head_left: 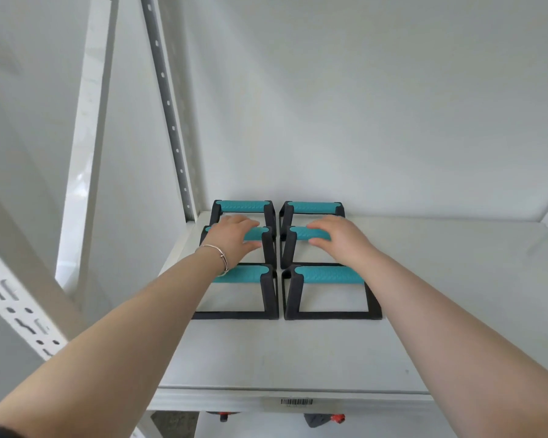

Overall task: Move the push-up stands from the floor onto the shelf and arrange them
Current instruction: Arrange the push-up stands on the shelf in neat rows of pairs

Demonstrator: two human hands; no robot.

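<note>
Head cam: six push-up stands (329,290) already on the shelf (298,358) by its back-left post (168,105), my left hand (234,238) and right hand (339,240) loosely cupping the middle pair's grips, so probably just final nudging left.

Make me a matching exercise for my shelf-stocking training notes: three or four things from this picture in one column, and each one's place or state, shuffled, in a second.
Things:
1. left hand
2. right hand
3. bracelet
4. barcode label

Places or states:
A. on the shelf's front edge
B. around the left wrist
C. fingers on the teal grip of the middle-row right stand
D. resting over the middle-row left stand

Pairs: 1-D, 2-C, 3-B, 4-A
</note>
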